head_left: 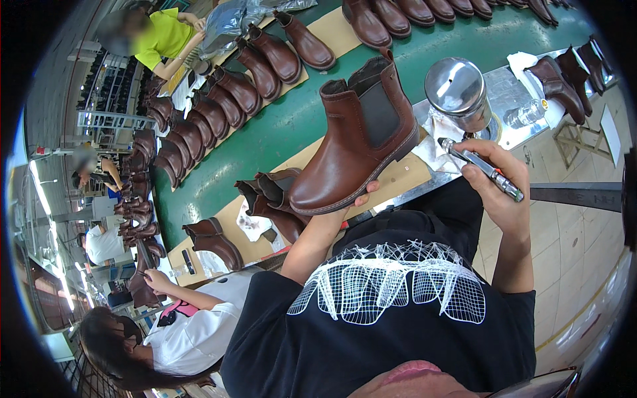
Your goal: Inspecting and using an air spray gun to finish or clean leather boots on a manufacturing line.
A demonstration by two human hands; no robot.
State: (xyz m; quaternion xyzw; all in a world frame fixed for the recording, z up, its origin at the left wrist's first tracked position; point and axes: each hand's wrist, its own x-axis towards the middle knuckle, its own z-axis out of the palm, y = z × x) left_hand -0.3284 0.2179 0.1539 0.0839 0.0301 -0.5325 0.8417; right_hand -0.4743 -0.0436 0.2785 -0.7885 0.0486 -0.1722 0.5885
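Note:
A brown leather ankle boot [345, 149] with a dark elastic side panel is held up in front of me, toe pointing to the lower left. My left hand [361, 199] supports it from below, closed around the sole; most of that hand is hidden behind the boot. To the right of the heel, my right hand [501, 182] is closed around a slim silver pen-shaped tool [488, 170]. Its dark tip points up and left, apart from the boot. A white cloth [438, 142] lies just beyond the tool, beside a shiny metal canister [454, 86].
A green table [292, 126] carries rows of brown boots [232, 93]. Several more boots [265, 199] stand on a cardboard strip near me. A clear bottle [526, 113] lies right of the canister. A co-worker [192, 318] is close on my left; another [162, 40] works across the table.

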